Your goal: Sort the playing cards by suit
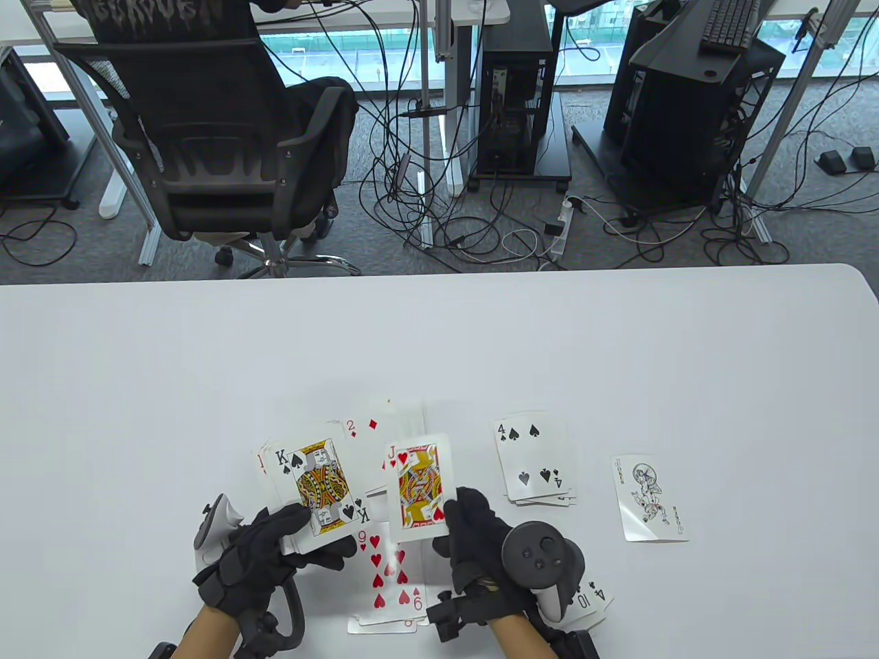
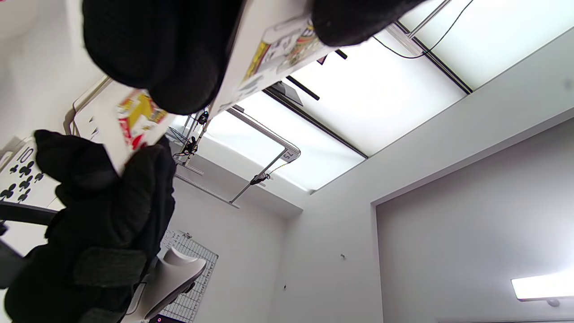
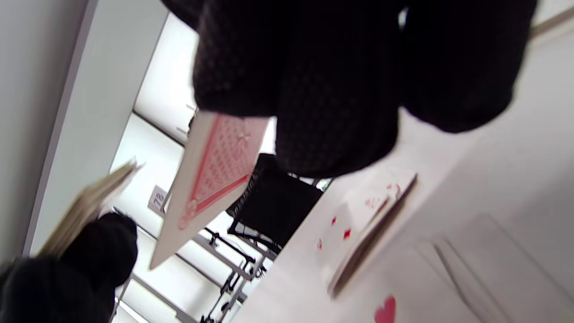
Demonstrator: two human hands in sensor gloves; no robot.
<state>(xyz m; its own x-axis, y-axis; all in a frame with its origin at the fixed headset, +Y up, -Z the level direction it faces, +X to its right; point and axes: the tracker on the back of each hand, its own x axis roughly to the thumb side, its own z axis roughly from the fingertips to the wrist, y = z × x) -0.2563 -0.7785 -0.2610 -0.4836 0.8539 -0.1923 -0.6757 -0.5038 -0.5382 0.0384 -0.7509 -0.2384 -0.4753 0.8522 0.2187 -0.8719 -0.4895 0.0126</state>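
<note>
My left hand point(image 1: 275, 542) grips a stack of cards with the king of spades point(image 1: 319, 484) on top, held above the table. My right hand point(image 1: 467, 525) pinches the jack of hearts point(image 1: 420, 489) by its lower right corner, lifted face up. In the right wrist view that jack of hearts point(image 3: 213, 179) shows its red back under my fingers point(image 3: 332, 89). Below the hands lies a hearts pile topped by the nine of hearts point(image 1: 388, 576). A diamonds pile with the two of diamonds point(image 1: 364, 429) lies behind. A spades pile shows the four of spades point(image 1: 532, 463).
A joker point(image 1: 649, 498) lies alone at the right. A clubs pile with a ten of clubs point(image 1: 590, 600) sits partly under my right wrist. The white table point(image 1: 439, 329) stretches far back. An office chair point(image 1: 206, 144) and cables stand beyond its far edge.
</note>
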